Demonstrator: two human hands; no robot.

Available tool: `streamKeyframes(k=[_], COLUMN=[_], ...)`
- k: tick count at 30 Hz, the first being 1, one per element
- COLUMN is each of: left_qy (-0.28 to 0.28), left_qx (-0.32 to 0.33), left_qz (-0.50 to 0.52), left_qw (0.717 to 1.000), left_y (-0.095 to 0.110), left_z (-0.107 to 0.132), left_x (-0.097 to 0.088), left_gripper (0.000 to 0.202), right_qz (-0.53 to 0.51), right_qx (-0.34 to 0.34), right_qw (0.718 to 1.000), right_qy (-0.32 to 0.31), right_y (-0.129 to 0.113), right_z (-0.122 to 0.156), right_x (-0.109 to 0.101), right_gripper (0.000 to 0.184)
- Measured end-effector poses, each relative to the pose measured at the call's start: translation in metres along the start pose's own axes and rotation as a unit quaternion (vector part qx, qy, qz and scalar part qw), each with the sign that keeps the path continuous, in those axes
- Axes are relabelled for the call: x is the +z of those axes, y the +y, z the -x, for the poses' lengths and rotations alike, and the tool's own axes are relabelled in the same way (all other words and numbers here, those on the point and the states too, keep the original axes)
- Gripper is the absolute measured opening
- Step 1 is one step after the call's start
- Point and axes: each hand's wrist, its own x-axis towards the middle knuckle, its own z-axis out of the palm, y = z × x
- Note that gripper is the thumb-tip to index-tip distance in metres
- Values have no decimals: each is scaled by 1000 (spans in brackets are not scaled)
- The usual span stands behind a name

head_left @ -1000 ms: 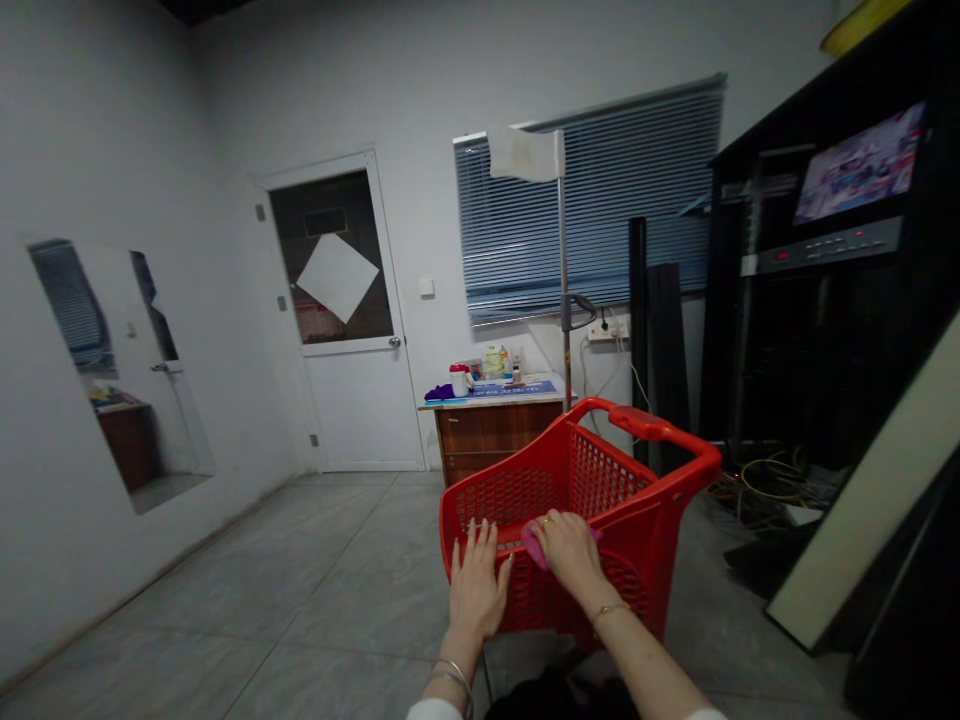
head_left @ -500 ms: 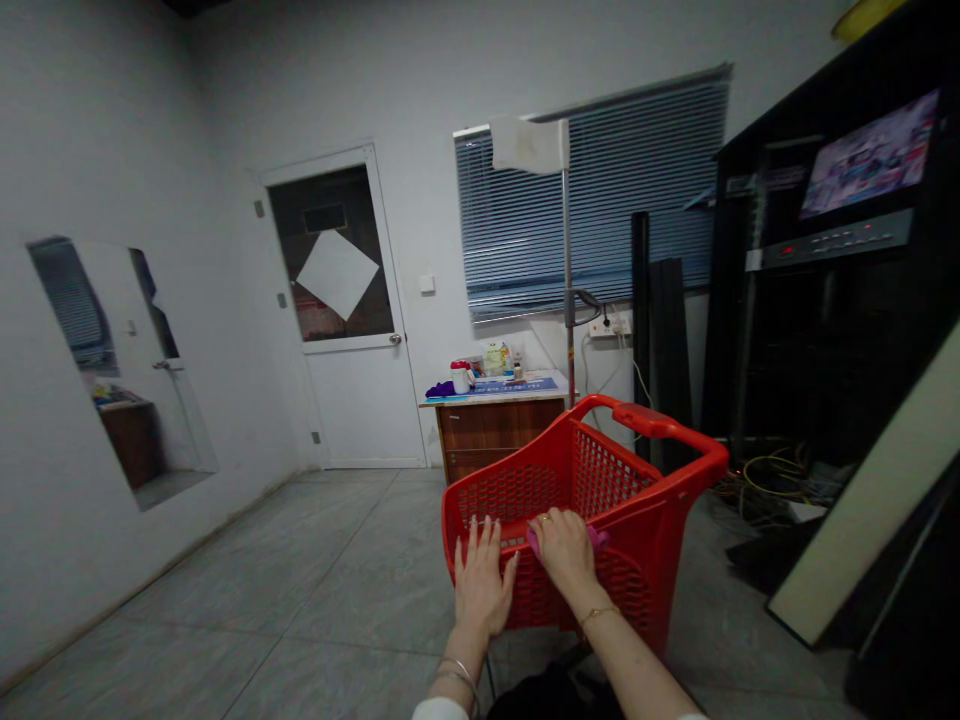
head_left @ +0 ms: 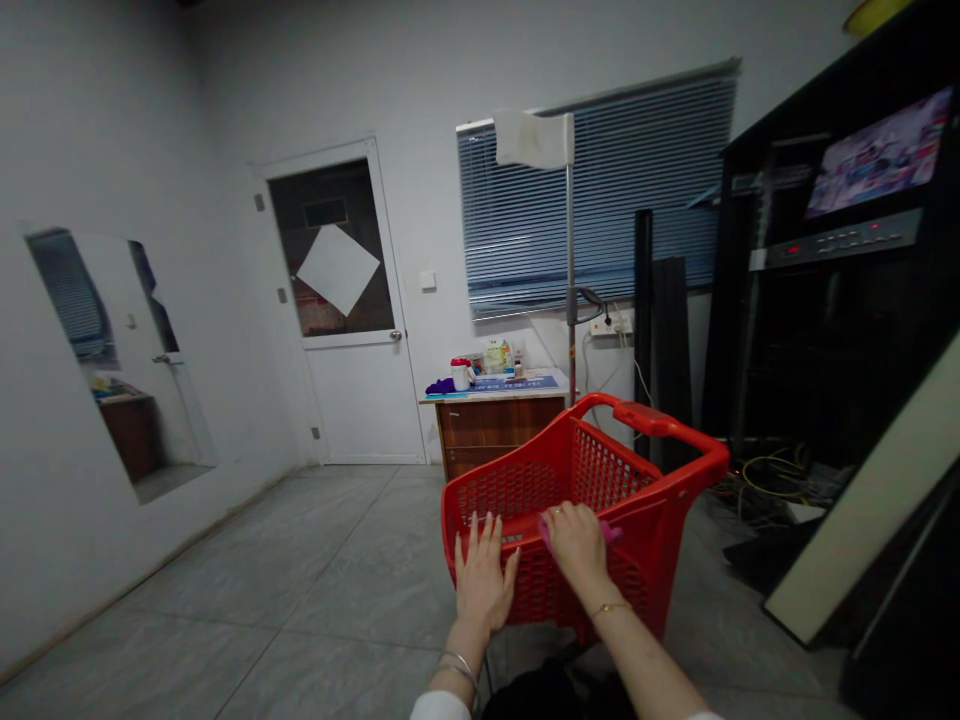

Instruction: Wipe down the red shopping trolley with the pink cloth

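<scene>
A red plastic shopping basket cart (head_left: pixel 645 500) with mesh walls stands on the tiled floor just in front of me. My left hand (head_left: pixel 480 575) lies flat on its near rim with fingers stretched out, holding nothing. To its right, my right hand (head_left: pixel 574 540) presses a small pink cloth (head_left: pixel 609 532) against the same rim, fingers curled over it. The cart's red handle (head_left: pixel 649 420) is on the far right side, away from both hands.
A wooden cabinet (head_left: pixel 495 425) with a red-lidded jug and small items stands behind the cart under a window with blinds. A white door (head_left: pixel 349 330) is at back left. A black rack with a screen (head_left: pixel 847 280), cables and a leaning board fill the right.
My right hand with the pink cloth has slid a little to the right along the cart's rim. My left hand stays flat on the rim.
</scene>
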Motion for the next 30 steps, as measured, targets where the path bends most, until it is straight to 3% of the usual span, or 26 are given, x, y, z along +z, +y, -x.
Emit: streamKeyframes(k=[2, 4, 7, 10, 12, 14, 19, 21, 23, 27, 29, 30], left_qy=[-5, -14, -11, 2, 4, 6, 13, 12, 13, 14, 8, 6], left_qx=[7, 23, 33, 27, 23, 20, 16, 22, 24, 15, 9, 7], left_qz=[-5, -9, -15, -8, 1, 6, 1, 2, 3, 9, 16, 18], left_qw=[1000, 1000, 999, 1000, 1000, 1000, 1000, 1000, 1000, 1000, 1000, 1000], left_y=[-1, -2, -5, -4, -3, 0, 0, -3, -5, -3, 0, 2], left_z=[0, 0, 2, 3, 3, 3, 3, 3, 4, 3, 2, 2], left_x=[-3, -7, -10, -8, -6, -4, -4, -5, -5, -7, -8, -8], left_gripper=[58, 58, 58, 57, 58, 59, 57, 57, 57, 57, 57, 57], right_qz=[-32, -35, 1, 51, 72, 65, -1, -14, -6, 64, 88, 92], right_qx=[-26, -43, -39, 12, 43, 47, -23, -47, -60, -13, 11, 18], right_qw=[999, 998, 999, 998, 996, 996, 999, 999, 998, 998, 996, 995], right_qy=[-7, -18, -35, -19, 11, 37, 37, 25, 6, 3, 22, 33], right_y=[-22, -18, 30, 82, 92, 72, -21, -27, -2, 84, 106, 104], right_z=[7, 6, -10, -27, -29, -22, 7, 7, -1, -27, -33, -32], right_x=[6, 5, -8, -21, -23, -17, 12, 15, 10, -16, -23, -23], right_gripper=[27, 29, 31, 34, 35, 35, 26, 27, 30, 32, 33, 34])
